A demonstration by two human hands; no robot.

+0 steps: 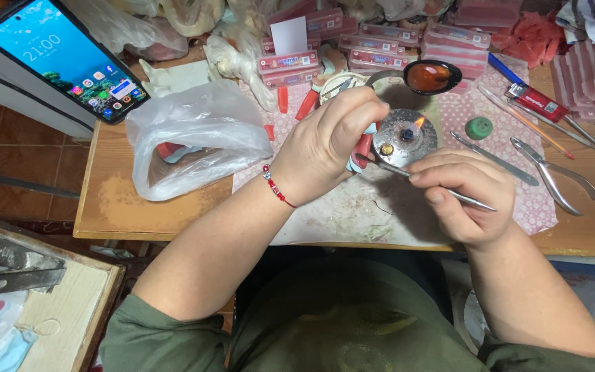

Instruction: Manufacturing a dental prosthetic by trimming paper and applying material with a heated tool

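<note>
My left hand [328, 141] is closed around a small red-and-pale piece [361, 150], held just left of a round metal spirit burner [404, 136] with a small flame [419, 122]. My right hand [466, 196] grips a thin metal hand tool [449, 191]; its tip points left, toward the piece and the burner's base. Both hands rest over a stained, patterned work cloth [352, 213] on a wooden table [146, 207].
A crumpled clear plastic bag [187, 138] lies left. A phone [63, 58] with a lit screen leans at top left. A spoon with amber liquid [428, 76], pink boxes [380, 41], a green cap [478, 127], pliers [552, 176] and metal tools [494, 158] lie right.
</note>
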